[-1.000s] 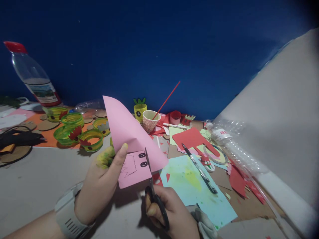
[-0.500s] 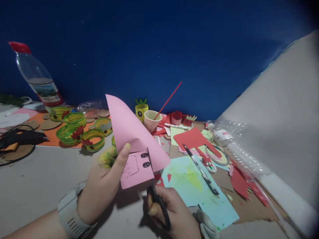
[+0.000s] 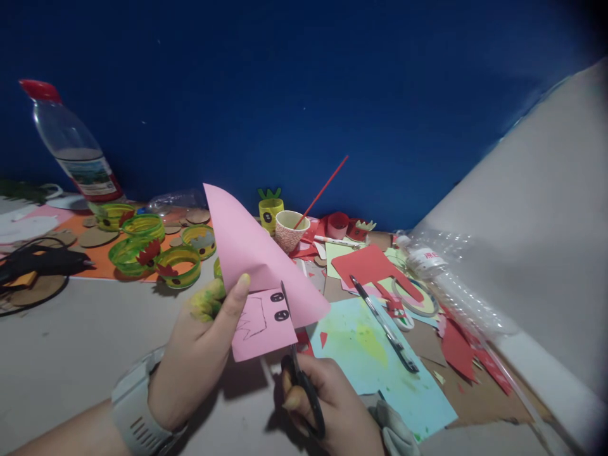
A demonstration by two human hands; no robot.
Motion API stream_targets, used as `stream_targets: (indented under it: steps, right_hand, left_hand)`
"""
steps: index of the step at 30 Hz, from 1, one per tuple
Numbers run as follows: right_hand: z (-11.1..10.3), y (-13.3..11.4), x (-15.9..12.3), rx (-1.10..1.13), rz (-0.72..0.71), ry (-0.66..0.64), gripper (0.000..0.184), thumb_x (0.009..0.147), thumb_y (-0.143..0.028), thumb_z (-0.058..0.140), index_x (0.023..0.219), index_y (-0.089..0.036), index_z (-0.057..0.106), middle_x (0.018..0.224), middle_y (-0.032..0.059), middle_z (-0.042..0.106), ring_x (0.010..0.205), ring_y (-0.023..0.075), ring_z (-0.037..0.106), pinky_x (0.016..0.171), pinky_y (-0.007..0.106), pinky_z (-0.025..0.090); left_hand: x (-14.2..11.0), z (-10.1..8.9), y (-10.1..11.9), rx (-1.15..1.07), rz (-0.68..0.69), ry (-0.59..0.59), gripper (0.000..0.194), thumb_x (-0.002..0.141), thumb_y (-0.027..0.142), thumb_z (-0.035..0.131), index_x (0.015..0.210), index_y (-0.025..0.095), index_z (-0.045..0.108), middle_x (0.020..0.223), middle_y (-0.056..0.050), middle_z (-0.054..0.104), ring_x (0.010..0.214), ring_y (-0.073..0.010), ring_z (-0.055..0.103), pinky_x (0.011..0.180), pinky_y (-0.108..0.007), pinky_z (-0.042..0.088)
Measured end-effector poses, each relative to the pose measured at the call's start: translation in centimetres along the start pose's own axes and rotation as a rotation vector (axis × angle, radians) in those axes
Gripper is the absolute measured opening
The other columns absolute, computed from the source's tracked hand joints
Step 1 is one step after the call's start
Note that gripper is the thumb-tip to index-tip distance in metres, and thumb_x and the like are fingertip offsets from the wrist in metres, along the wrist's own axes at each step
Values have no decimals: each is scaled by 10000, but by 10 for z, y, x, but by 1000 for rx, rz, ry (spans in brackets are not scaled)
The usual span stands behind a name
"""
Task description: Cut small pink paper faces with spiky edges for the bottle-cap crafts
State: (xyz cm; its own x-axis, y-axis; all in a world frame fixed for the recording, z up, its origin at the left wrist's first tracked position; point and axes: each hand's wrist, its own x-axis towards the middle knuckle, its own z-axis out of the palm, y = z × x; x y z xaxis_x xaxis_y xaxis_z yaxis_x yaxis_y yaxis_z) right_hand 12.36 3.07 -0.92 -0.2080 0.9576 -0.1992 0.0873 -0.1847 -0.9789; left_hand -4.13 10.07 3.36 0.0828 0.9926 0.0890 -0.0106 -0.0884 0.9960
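Note:
My left hand [image 3: 204, 332], with yellow-green paint on its fingers, pinches a sheet of pink paper [image 3: 256, 253] between thumb and fingers. A jagged crown-like outline and two black eye shapes are drawn on the paper's lower part. The upper part curls up and away behind a cut. My right hand [image 3: 332, 402] grips black-handled scissors [image 3: 313, 405], fingers in the loops. One blade shows above the paper beside the eyes; the other is hidden. A light blue painted sheet [image 3: 351, 354] lies right of the scissors, with a pen [image 3: 384, 323] on it.
Green painted rings [image 3: 178, 266] stand on orange paper at left, near a bottle with a red cap [image 3: 80, 145] and a black glue gun [image 3: 52, 263]. A paper cup [image 3: 291, 234] holds a red stick. Red paper scraps [image 3: 375, 266], a tape roll [image 3: 425, 297] and a clear plastic bottle [image 3: 456, 291] lie right.
The pink paper and my left hand have shifted very slightly to the right. The scissors stay at the cut in nearly the same place.

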Motion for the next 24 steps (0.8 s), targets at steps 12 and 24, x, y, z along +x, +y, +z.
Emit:
stream_targets:
  steps: [12,24]
  right_hand:
    - [1,-4,1,46,38,-12,662,628,-813,635,591,-170,484,451,-57,420,421,72,345,402,205,255]
    - [3,-9,-4,58,-30,-65,677,672,-822,586,743,-149,581,632,-6,516,530,103,453,470,210,352]
  left_hand:
    - [-1,0,-1,-29,-23,23,391,891,460,615,1193,213,641,813,-4,696,646,-129,629,494,-185,487]
    - [-1,2,7,-43,-25,-13,376,878,478,620,1115,196,689,1031,-42,731,757,-147,680,614,-187,554]
